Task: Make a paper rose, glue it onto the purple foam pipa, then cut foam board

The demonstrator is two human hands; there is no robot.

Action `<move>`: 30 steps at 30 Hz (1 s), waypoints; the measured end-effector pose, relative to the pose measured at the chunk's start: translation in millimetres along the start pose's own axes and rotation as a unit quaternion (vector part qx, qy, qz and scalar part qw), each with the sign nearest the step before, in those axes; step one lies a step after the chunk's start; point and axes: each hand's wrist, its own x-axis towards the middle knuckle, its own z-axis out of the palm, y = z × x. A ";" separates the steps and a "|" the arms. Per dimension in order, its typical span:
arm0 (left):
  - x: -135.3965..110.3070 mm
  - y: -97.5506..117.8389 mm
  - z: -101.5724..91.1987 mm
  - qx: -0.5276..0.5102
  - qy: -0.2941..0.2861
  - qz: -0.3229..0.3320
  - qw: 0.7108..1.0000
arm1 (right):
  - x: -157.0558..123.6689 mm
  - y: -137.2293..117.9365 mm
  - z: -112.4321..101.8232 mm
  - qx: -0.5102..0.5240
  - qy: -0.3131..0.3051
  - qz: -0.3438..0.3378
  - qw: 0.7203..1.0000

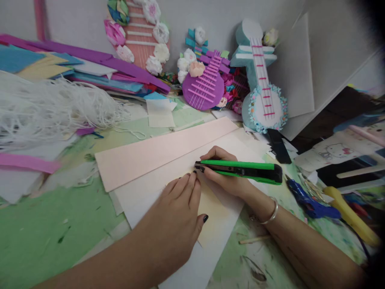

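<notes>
A green and black box cutter (246, 170) is gripped in my right hand (225, 174), its head pointing left just past the fingertips of my other hand. My left hand (182, 212) lies flat with fingers stretched out, pressing on a cream piece of foam or card (212, 204). That piece rests on white sheets (144, 206). Whether the blade touches the material is hidden by my fingers. Beyond both hands a long pale pink strip (156, 152) lies across the sheets.
Flower-trimmed model instruments, one purple (203, 90) and one light blue (264, 104), lean at the back. White string (54, 108) heaps at the left beside coloured foam strips (99, 60). A blue glue gun (311, 200) and a yellow-handled tool (350, 216) lie right.
</notes>
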 end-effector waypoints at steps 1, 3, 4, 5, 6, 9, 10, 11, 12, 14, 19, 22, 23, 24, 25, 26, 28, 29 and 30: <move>0.4 0.1 0.0 0.003 0.005 0.001 1.000 | 0.0 0.0 -0.1 -0.002 -0.001 -0.001 1.000; 1.0 0.2 0.2 0.006 0.013 0.002 1.000 | 0.1 -0.3 -0.1 -0.003 -0.001 -0.001 1.000; 1.2 0.2 0.4 0.007 0.014 0.003 1.000 | 0.3 -0.5 0.0 -0.004 0.000 -0.001 1.000; 1.3 0.3 0.7 0.008 0.013 0.004 1.000 | 0.4 -0.7 0.1 -0.004 0.001 -0.001 1.000; 1.3 0.3 1.0 0.009 0.014 0.003 1.000 | 0.6 -0.9 0.2 -0.004 0.001 -0.002 1.000; 0.8 0.6 2.2 0.011 0.013 0.003 1.000 | 0.6 -1.1 0.6 -0.006 -0.007 -0.003 1.000; 0.5 0.8 2.5 0.010 0.013 0.001 1.000 | 0.4 -1.0 0.6 -0.009 -0.010 -0.003 1.000; 0.1 0.9 2.7 0.010 0.015 0.000 1.000 | 0.2 -0.9 0.5 -0.012 -0.012 -0.002 1.000; -0.2 1.1 2.9 0.009 0.018 -0.001 1.000 | -0.1 -0.7 0.3 -0.015 -0.013 -0.002 1.000; -0.5 1.3 2.8 0.011 0.025 -0.002 1.000 | -0.5 -0.4 -0.3 -0.017 -0.012 -0.003 1.000; 0.4 1.4 1.8 0.018 0.032 0.001 0.999 | -0.4 0.9 -1.0 -0.017 -0.005 -0.008 1.000; 1.1 1.2 1.5 0.017 0.033 0.005 0.999 | -0.5 1.9 -0.3 -0.025 -0.008 -0.010 1.000; 1.2 1.1 1.6 0.015 0.031 0.005 0.999 | -0.6 2.0 0.0 -0.028 -0.009 -0.009 1.000; 1.2 1.0 1.8 0.014 0.029 0.004 0.999 | -0.8 2.0 0.3 -0.031 -0.010 -0.007 0.999; 1.1 1.0 2.0 0.013 0.027 0.002 1.000 | -1.1 1.9 0.5 -0.033 -0.011 -0.006 0.999; 1.0 0.9 2.2 0.013 0.025 0.001 1.000 | -1.2 1.6 0.6 -0.034 -0.013 -0.006 0.999; 0.7 0.9 2.8 0.013 0.022 -0.001 1.000 | -1.4 1.2 0.2 -0.031 -0.012 -0.008 0.999; 0.5 0.9 3.0 0.014 0.022 -0.001 1.000 | -1.4 1.1 -0.2 -0.028 -0.012 -0.010 0.999; 0.4 0.9 3.3 0.015 0.022 0.000 1.000 | -1.4 1.1 -0.7 -0.025 -0.010 -0.014 1.000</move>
